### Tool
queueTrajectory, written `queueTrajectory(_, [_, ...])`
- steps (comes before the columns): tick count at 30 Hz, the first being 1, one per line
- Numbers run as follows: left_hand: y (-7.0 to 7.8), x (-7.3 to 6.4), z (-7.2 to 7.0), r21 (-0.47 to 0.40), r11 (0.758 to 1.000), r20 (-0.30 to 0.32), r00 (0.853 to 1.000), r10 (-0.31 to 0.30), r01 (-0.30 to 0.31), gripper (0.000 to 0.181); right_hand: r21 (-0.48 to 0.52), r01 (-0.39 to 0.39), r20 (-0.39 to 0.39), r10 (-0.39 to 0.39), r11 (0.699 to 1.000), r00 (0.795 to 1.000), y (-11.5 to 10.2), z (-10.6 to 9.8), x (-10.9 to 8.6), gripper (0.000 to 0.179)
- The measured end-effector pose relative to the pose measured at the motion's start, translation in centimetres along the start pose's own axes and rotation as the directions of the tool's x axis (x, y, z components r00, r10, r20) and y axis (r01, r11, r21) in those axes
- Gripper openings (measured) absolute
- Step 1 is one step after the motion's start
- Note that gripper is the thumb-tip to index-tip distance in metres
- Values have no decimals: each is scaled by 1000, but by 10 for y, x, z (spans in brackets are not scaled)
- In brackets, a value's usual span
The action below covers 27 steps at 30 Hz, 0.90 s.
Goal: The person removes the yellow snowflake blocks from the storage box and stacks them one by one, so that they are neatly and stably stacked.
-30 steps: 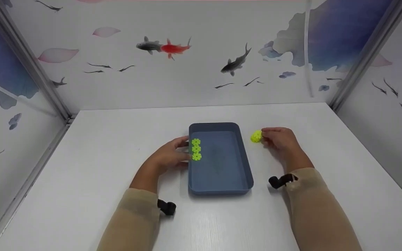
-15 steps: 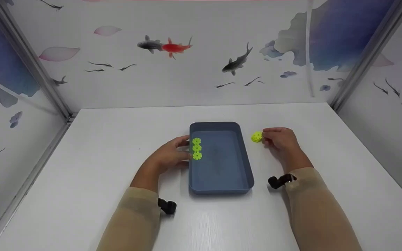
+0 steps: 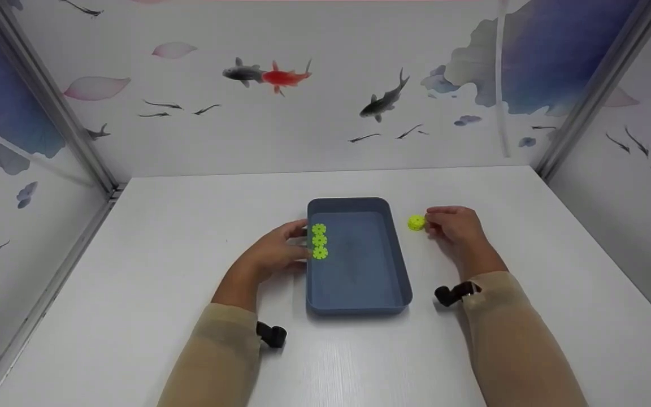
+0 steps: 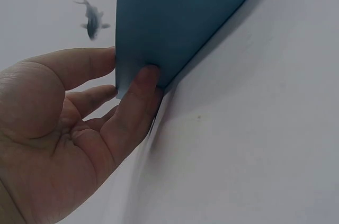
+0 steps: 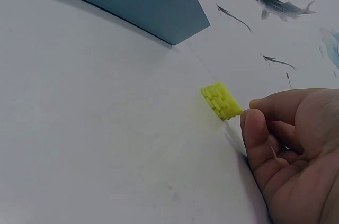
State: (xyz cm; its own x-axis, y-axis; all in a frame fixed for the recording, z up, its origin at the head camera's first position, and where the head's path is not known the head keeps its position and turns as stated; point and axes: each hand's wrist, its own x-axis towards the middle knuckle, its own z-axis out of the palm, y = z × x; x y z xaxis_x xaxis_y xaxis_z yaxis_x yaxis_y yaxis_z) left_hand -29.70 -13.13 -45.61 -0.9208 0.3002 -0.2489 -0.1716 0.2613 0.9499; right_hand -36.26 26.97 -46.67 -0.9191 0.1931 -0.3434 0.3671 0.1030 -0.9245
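Observation:
A blue-grey tray (image 3: 359, 260) stands mid-table. My left hand (image 3: 272, 249) holds its left wall, thumb at the rim. In the left wrist view, my left hand (image 4: 74, 123) has fingertips against the outer face of the tray (image 4: 169, 17). Inside the tray along that wall lie three yellow-green snowflake building discs (image 3: 319, 241) in a row. Right of the tray, my right hand (image 3: 456, 229) pinches a cluster of several such snowflake discs (image 3: 416, 222) by its edge. In the right wrist view, the cluster of discs (image 5: 220, 101) shows layered teeth beyond the thumb and finger of the right hand (image 5: 296, 150).
The white table (image 3: 133, 316) extends on both sides and in front of the tray. Printed panels with painted fish (image 3: 286, 77) enclose it at the back and sides. A dark wrist camera (image 3: 273, 336) juts from the left sleeve, another wrist camera (image 3: 450, 295) from the right.
Both hands, the tray and the discs hold nearly the same places. The clustered discs in the right hand look slightly more lined up with one another.

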Motion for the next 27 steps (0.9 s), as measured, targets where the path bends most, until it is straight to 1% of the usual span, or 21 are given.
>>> queueTrajectory(4, [0, 0, 0, 1, 1000, 0, 1000, -1, 1, 85, 43, -5, 16, 5, 999, 1000, -1, -1, 0, 40])
queueTrajectory(6, [1, 0, 0, 2, 1000, 1, 1000, -1, 1, 86, 16, 12, 21, -12, 1000, 1000, -4, -1, -1, 41])
queueTrajectory(10, [2, -1, 1, 12, 1000, -8, 1000, -15, 15, 85, -12, 79, 45, -78, 997, 996, -15, 2, -6, 45])
queueTrajectory(11, [3, -1, 1, 14, 1000, -11, 1000, -19, 19, 85, -3, 92, 54, -91, 996, 994, -18, 3, -8, 44])
queueTrajectory(13, [4, -2, 1, 15, 999, -15, 999, -29, 29, 84, 50, 110, 81, -113, 993, 990, -25, 8, -13, 42])
queueTrajectory(18, [4, -2, 1, 7, 999, -17, 999, -38, 38, 84, 110, 146, 139, -161, 983, 977, -37, 22, -26, 29])
queueTrajectory(23, [4, -1, 1, 12, 999, -25, 999, -42, 42, 84, 151, 161, 194, -189, 975, 963, -42, 35, -36, 23])
queueTrajectory(27, [3, -1, 1, 15, 999, -25, 999, -41, 42, 85, 159, 195, 224, -227, 968, 948, -44, 46, -42, 20])
